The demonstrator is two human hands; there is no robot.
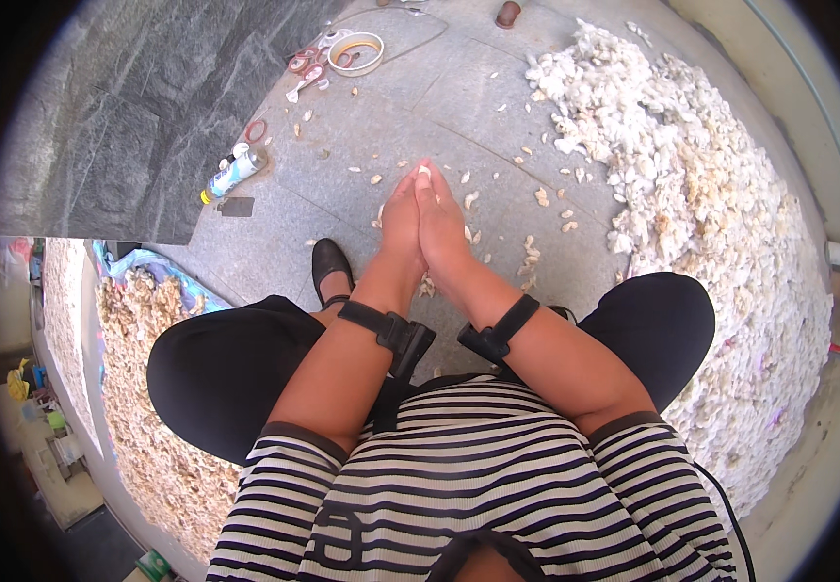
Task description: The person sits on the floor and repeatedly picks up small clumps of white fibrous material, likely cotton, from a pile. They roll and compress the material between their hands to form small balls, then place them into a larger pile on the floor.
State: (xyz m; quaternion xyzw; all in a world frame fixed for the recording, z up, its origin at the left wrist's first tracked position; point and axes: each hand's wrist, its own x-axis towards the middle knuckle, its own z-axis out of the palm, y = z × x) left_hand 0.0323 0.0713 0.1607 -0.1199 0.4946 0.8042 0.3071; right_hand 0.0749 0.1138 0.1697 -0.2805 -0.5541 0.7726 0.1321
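My left hand (400,222) and my right hand (440,225) are pressed together side by side in front of me, fingers pointing away over the grey tiled floor. A small whitish tuft (424,172) shows at their fingertips, pinched between them; what lies between the palms is hidden. Scattered cotton-like tufts (529,251) lie on the floor around the hands. To the right rises a large pile of white and cream raw cotton (711,189). At the lower left is a browner cotton pile (165,436), partly on a blue patterned cloth (173,270).
A dark stone slab (129,124) fills the upper left. Beside it lie a plastic bottle with a yellow cap (234,174), a red ring (255,131), a dark flat piece (237,207) and a round shallow metal ring (356,54). A brown cup-like object (508,14) stands at the top.
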